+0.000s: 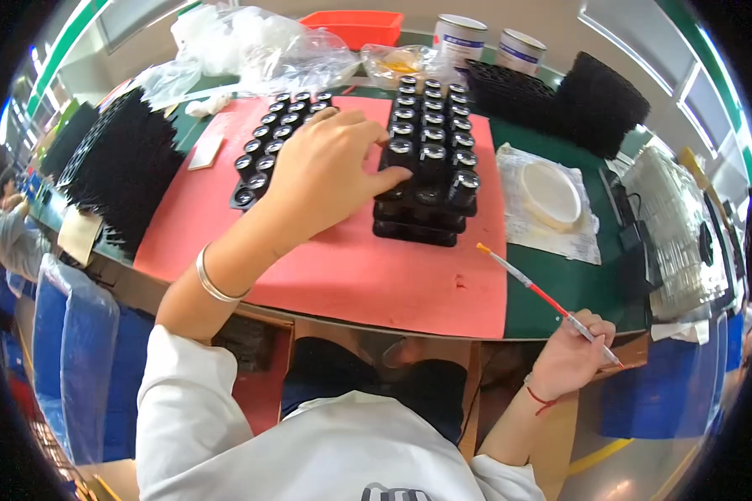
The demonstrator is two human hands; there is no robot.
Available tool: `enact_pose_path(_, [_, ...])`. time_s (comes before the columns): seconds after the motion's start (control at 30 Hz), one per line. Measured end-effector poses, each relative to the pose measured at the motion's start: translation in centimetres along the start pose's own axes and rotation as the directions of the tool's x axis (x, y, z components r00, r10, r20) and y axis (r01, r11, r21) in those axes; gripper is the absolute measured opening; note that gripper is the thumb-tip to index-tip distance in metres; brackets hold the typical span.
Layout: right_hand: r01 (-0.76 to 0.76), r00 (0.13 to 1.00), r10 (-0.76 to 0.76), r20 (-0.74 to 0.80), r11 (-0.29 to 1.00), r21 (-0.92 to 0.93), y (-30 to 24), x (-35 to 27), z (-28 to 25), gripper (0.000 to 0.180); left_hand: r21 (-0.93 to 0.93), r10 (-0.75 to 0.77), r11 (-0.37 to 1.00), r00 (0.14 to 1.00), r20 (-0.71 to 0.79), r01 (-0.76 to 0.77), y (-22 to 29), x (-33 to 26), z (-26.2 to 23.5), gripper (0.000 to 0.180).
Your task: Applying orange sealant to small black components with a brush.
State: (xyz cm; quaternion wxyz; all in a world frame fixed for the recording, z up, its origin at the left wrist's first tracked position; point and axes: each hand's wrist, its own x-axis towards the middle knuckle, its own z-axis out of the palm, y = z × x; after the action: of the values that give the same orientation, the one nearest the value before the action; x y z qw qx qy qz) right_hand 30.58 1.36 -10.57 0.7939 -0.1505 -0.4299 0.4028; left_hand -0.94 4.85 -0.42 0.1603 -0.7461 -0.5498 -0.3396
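My left hand (330, 163) reaches across to the right-hand stack of black trays (418, 230). Its thumb and fingers curve around a black cylinder with a shiny silver top (399, 152) at the stack's near left corner. Several like cylinders stand upright in rows there. Beyond my left wrist, another group of black cylinders (267, 134) sits in a black tray, partly covered by the hand. Off the table's front edge, my right hand (572, 355) holds a slim pen-like stick (530, 285) with a red and clear shaft; its orange tip points up toward the trays.
A pink mat (342, 280) lies on the green table. To the right are a round white dish (550, 196) on paper and a plastic-wrapped bundle (675, 225). Black tray stacks (121, 163) stand left, others (603, 102) back right. Two cans (459, 40) and a red bin (355, 30) line the back.
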Motion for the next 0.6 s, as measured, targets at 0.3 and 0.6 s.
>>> enact_pose_path(0.3, [0.018,0.999,-0.019,-0.026,1.000,-0.017,-0.1,0.0,-0.4,0.018,-0.468,0.099,0.876,0.993,-0.068,-0.119,4.0,-1.3,-0.2,0.028])
enact_pose_path(0.6, [0.238,0.949,-0.312,-0.037,0.790,-0.565,-0.6,3.1,-1.3,0.023,-0.728,0.259,0.677,0.890,0.376,0.110,4.2,-4.9,4.2,0.026])
